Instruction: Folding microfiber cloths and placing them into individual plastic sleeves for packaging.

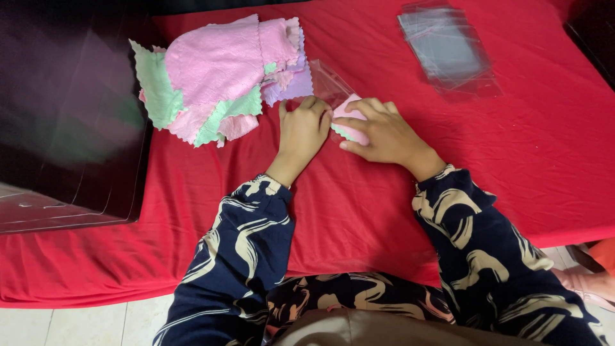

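Head view, left hand: your left hand [302, 131] is resting on the red cloth [512, 160], fingers curled and pinching the mouth of the clear bag [328, 82].
Head view, right hand: your right hand [379, 131] is lying flat over the folded pink cloth [353, 110], fingers clamping it as it is sitting at the bag's opening.
Head view, technique: you are doing best by keeping the bag mouth spread wide, holding the fold flat, and sliding it in squarely so no scalloped edge is catching.
Head view, surroundings: a pile of pink and green cloths [218, 74] is lying just left of your hands; a stack of clear bags [445, 48] is sitting well apart, far right.
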